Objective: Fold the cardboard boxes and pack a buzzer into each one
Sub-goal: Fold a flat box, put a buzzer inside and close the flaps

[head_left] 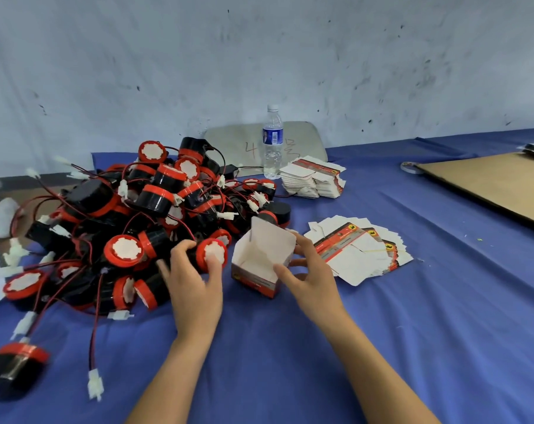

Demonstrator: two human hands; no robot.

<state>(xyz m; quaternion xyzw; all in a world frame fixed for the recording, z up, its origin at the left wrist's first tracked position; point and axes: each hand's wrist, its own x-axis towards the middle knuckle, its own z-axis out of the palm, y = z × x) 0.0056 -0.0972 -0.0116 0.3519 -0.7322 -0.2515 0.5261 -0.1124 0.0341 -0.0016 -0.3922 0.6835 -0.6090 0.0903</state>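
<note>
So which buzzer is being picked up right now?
Start at the big pile of black-and-red buzzers on the blue cloth. At its near right edge, beside the open box, the left hand grips one buzzer. It alone has fingers around it.

A folded box (pixel 261 261), white inside with red and black print outside, stands open-topped on the blue cloth, flaps up. Left of it my buzzer (pixel 209 254), black with a red rim and white face, lies on its side at the edge of the tangled buzzer heap (pixel 143 215). Flat boxes (pixel 359 250) fan out to the right; a neater stack (pixel 313 178) sits behind.
</note>
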